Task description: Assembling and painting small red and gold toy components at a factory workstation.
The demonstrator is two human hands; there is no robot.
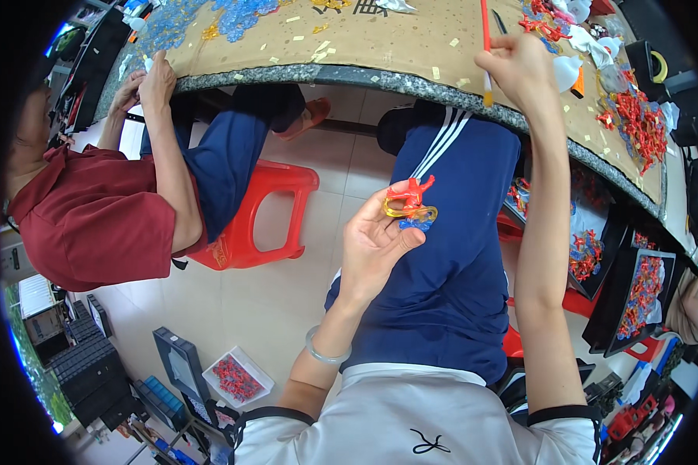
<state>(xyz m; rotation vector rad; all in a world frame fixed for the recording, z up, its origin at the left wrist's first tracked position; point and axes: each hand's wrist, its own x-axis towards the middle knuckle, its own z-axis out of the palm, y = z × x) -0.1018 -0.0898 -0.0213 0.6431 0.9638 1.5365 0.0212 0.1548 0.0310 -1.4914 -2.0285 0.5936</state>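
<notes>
Above my lap, my left hand (374, 252) pinches a small plastic figurine (412, 203) between thumb and fingers. The figurine is red on top, with a yellow curved band around its middle and a translucent blue base. At the table's near edge, my right hand (523, 66) grips a thin paintbrush (485, 23) with a red handle. Its bristles point down toward the stone edge, apart from the figurine. Beside that hand, on the table, are a white rounded piece (568, 72) and a dark slim tool (499, 22).
The cardboard-covered table (395, 46) holds blue pieces (240, 17) at the far left and red figurines (640, 124) at the right. A co-worker in a maroon shirt (105, 221) sits left on a red stool (275, 225). A white bin (260, 377) of red pieces stands on the floor.
</notes>
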